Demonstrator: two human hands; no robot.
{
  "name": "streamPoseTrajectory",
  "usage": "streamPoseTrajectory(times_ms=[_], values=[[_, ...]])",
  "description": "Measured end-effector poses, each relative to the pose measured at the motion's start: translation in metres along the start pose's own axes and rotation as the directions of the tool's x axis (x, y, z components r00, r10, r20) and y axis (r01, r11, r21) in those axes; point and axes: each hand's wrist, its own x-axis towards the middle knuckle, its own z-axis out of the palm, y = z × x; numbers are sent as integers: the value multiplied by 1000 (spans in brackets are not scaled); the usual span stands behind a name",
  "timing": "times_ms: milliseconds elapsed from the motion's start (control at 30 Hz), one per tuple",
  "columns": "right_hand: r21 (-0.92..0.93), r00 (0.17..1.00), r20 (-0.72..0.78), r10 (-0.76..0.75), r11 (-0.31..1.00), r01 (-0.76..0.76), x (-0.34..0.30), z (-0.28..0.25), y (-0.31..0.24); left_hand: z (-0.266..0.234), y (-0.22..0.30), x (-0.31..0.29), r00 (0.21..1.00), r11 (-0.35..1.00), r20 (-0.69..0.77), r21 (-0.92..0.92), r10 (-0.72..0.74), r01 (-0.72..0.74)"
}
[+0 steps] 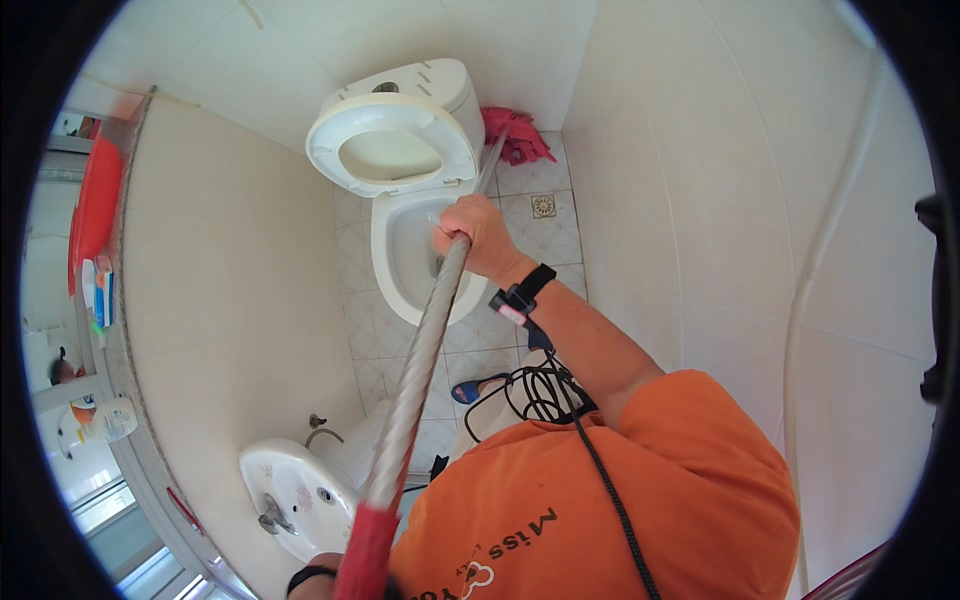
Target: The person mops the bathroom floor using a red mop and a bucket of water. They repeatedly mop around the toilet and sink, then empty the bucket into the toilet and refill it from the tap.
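- Grey, spiralled mop shaft point(416, 375) slants through your head view: likely stiff, light; your right hand point(480, 235) wraps its middle.
- Red grip point(366, 550) looks the surest second hold; left hand point(328, 559), fingers hidden, can't tell.
- Pink mop head point(525, 137), probably limp, sits beside the toilet point(390, 207).

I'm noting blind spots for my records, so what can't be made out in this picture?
Head view:
- Left hand: fingers hidden by the pole's red grip and the lower edge.
- Pole: near end cut off by the lower edge.
- Toilet bowl: part of its inside hidden by the right hand.
- Washbasin: printed pattern too small to read.
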Motion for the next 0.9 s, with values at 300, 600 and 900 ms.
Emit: streamPoseTrajectory(times_ms=[300,600,900], values=[[69,911,395,118,985,-157,-90,37,63,36,1,-37,924,931,-182,82,-337,356],[-9,769,633,82,995,-99,-103,41,9,-3,47,-73,949,977,-233,-48,-212,207],[-62,650,759,32,998,24,-89,41,28,0,43,-106,924,987,-356,-127,-140,101]])
